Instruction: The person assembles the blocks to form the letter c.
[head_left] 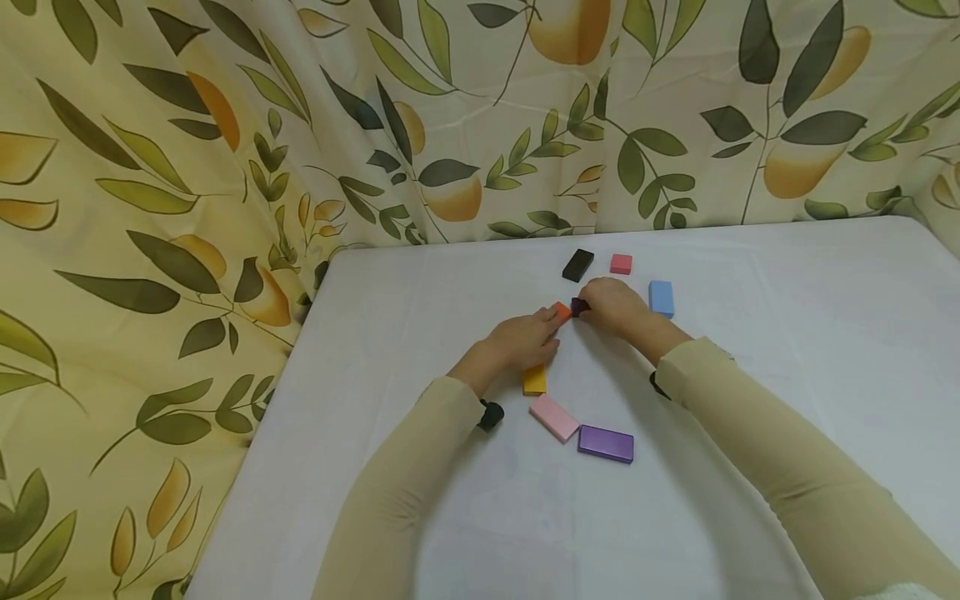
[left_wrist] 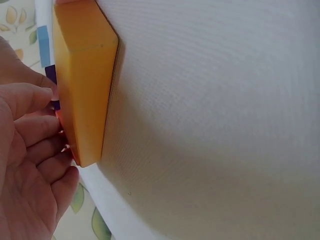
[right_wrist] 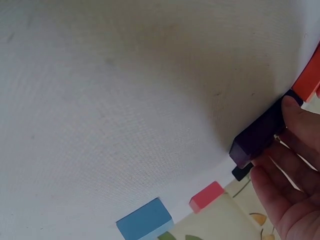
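Near the middle of the table, my right hand (head_left: 613, 307) pinches a dark purple block (right_wrist: 260, 127) between thumb and fingers. One end of that block meets an orange block (right_wrist: 306, 77) in the right wrist view. My left hand (head_left: 521, 340) holds the orange block, its fingertips on the far end and most of it hidden under the hand. Just below the left hand lies a yellow block (head_left: 535, 382), which fills much of the left wrist view. A pink block (head_left: 554, 417) and a purple block (head_left: 606, 445) continue the curved line toward me.
Beyond the hands lie a black block (head_left: 578, 266) and a small red block (head_left: 621, 264). A light blue block (head_left: 661, 298) sits beside the right wrist. White cloth (head_left: 787, 333) covers the table, and a leaf-patterned curtain (head_left: 465, 108) hangs along its back and left.
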